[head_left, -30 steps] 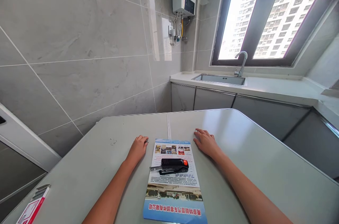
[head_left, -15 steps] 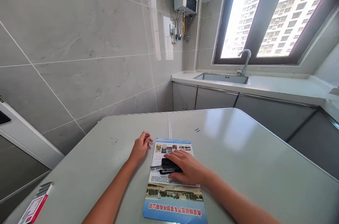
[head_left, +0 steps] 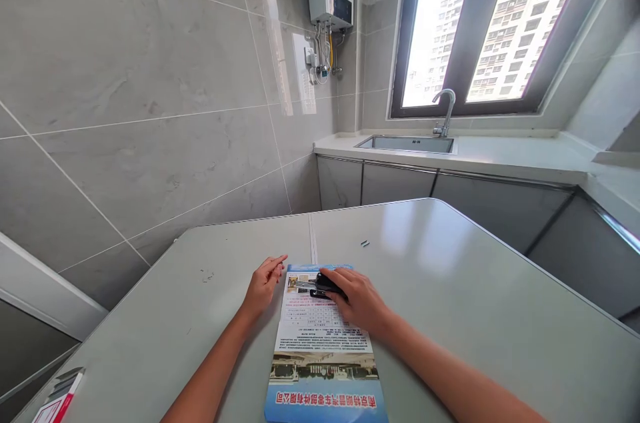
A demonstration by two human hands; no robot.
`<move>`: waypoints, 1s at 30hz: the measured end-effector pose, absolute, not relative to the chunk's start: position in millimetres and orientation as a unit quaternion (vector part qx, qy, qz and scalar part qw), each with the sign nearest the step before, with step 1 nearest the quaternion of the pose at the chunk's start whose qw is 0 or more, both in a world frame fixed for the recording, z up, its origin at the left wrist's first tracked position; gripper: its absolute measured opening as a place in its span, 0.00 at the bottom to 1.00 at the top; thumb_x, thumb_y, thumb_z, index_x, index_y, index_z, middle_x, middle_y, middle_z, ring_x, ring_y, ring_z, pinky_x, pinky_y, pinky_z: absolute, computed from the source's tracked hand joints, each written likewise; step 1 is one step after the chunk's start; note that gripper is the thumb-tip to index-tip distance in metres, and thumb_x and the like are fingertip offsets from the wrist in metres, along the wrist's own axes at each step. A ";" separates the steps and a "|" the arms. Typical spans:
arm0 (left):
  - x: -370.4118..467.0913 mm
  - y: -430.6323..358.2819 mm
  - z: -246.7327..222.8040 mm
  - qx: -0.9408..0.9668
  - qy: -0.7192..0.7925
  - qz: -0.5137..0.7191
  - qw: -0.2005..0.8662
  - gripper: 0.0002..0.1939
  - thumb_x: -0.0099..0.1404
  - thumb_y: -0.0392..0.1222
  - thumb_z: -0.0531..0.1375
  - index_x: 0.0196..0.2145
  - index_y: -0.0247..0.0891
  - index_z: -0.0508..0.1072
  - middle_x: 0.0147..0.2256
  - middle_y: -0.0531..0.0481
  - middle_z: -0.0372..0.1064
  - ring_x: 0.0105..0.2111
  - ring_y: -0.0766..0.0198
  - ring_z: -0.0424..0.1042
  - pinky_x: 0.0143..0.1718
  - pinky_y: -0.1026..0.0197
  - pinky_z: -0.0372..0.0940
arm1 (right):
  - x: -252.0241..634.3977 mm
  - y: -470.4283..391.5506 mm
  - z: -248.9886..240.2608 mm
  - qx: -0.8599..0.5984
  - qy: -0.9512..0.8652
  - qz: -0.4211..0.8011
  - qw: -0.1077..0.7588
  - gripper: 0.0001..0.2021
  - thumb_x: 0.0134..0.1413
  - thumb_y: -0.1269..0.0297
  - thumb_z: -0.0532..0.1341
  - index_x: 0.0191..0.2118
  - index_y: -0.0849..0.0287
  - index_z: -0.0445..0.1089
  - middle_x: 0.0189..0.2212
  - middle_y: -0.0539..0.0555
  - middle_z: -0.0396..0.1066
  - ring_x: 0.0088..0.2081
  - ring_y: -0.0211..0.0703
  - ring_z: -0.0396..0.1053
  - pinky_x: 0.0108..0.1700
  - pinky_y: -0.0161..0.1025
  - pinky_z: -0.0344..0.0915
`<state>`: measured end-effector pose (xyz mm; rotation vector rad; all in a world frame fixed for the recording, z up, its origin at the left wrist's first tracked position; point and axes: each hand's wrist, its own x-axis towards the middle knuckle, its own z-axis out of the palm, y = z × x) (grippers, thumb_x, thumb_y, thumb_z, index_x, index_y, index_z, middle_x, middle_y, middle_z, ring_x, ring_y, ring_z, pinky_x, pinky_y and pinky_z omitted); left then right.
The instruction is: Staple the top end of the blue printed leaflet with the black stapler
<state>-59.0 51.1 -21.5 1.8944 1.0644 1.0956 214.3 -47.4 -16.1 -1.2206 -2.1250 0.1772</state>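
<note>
My right hand point(head_left: 363, 303) is closed around a black stapler point(head_left: 329, 285) over the upper part of a printed brochure point(head_left: 325, 340). The stapler's metal rail sticks out to the left; the palm and fingers hide its rear end. My left hand point(head_left: 261, 286) is at the brochure's upper left edge, with its fingers drawn together and pointing right. Whatever those fingers pinch, if anything, is too small to see. The brochure lies flat on the table, its large red lettering along the near edge.
Two short staple strips point(head_left: 365, 244) lie beyond the brochure on the pale table point(head_left: 475, 316). Several loose staples point(head_left: 207, 275) are scattered at left. A red and white box point(head_left: 59, 400) with staple strips sits near the left edge. A counter with a sink point(head_left: 407, 143) stands behind.
My right hand has moved the stapler away from me, up the brochure. My left hand's fingers have straightened somewhat toward the right. The whole view has shifted a little as my head turned.
</note>
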 end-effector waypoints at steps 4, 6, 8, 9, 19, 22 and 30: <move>-54.9 42.1 -15.6 0.748 0.390 0.401 0.357 0.21 0.68 0.53 0.64 0.53 0.41 0.80 0.46 0.43 0.80 0.45 0.55 0.78 0.51 0.52 0.72 | 220.7 -40.6 -22.3 -0.483 -0.810 0.064 0.327 0.22 0.66 0.66 0.57 0.64 0.55 0.64 0.45 0.58 0.76 0.44 0.49 0.72 0.48 0.45 0.67; -53.8 36.2 -12.1 0.777 0.379 0.375 0.335 0.16 0.67 0.52 0.66 0.48 0.43 0.82 0.44 0.45 0.81 0.45 0.53 0.79 0.53 0.50 0.72 | 220.6 -39.9 -24.3 -0.477 -0.818 0.062 0.317 0.23 0.66 0.66 0.58 0.65 0.55 0.64 0.45 0.58 0.76 0.45 0.50 0.72 0.48 0.46 0.67; -52.5 31.0 -9.2 0.808 0.353 0.351 0.316 0.13 0.67 0.50 0.66 0.45 0.44 0.84 0.43 0.45 0.82 0.44 0.53 0.79 0.52 0.50 0.72 | 218.7 -40.9 -25.2 -0.467 -0.825 0.060 0.312 0.23 0.66 0.65 0.57 0.65 0.55 0.64 0.46 0.59 0.76 0.46 0.51 0.72 0.48 0.46 0.67; -51.7 28.9 -8.2 0.820 0.338 0.340 0.312 0.12 0.68 0.50 0.65 0.44 0.44 0.84 0.43 0.45 0.82 0.44 0.53 0.80 0.52 0.50 0.72 | 217.4 -41.8 -25.4 -0.463 -0.828 0.060 0.311 0.23 0.66 0.65 0.57 0.65 0.55 0.64 0.46 0.59 0.76 0.46 0.51 0.72 0.48 0.46 0.68; -47.0 23.9 -10.8 0.874 0.287 0.281 0.273 0.11 0.68 0.48 0.66 0.46 0.45 0.84 0.41 0.47 0.82 0.40 0.57 0.80 0.45 0.55 0.73 | 210.1 -48.0 -22.7 -0.443 -0.841 0.065 0.305 0.23 0.69 0.63 0.57 0.67 0.55 0.62 0.51 0.61 0.76 0.49 0.53 0.73 0.51 0.49 0.67; -46.1 24.1 -11.6 0.879 0.289 0.272 0.264 0.11 0.68 0.48 0.66 0.45 0.46 0.84 0.41 0.48 0.82 0.39 0.58 0.80 0.45 0.56 0.73 | 210.8 -47.1 -22.4 -0.441 -0.845 0.063 0.296 0.23 0.69 0.62 0.57 0.66 0.55 0.63 0.52 0.61 0.76 0.50 0.52 0.73 0.52 0.49 0.67; -45.8 24.1 -12.5 0.892 0.276 0.228 0.274 0.12 0.70 0.50 0.63 0.45 0.47 0.84 0.43 0.47 0.82 0.42 0.57 0.80 0.46 0.55 0.74 | 209.6 -49.4 -19.8 -0.439 -0.849 0.075 0.286 0.24 0.67 0.63 0.59 0.66 0.54 0.64 0.52 0.61 0.76 0.49 0.52 0.74 0.52 0.49 0.67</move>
